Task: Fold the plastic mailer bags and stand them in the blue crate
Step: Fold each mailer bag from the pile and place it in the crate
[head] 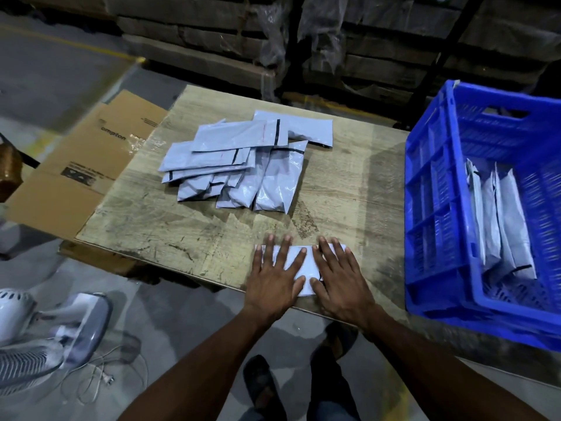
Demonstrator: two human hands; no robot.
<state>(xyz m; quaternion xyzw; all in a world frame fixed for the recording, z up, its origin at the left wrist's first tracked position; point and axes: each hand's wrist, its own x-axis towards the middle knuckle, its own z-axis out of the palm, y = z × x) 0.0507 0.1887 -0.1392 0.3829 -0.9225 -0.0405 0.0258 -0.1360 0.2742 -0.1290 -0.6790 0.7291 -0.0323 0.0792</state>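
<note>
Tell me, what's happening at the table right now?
Left hand and right hand flat, pressing one mailer bag. Loose pile waiting; a few bags standing in blue crate. Nothing in the way.

Warehouse or packing area. Indicators: stacked pallets of wrapped flat cartons (212, 34) along the far side, concrete floor (45, 65) with a yellow line, flattened cardboard box (88, 165) at left, worn tabletop (212, 247), blue crate (449, 208) at right.

Bare forearms — no sleeves, dark sandals (261, 381), dark trousers (331, 387)
</note>
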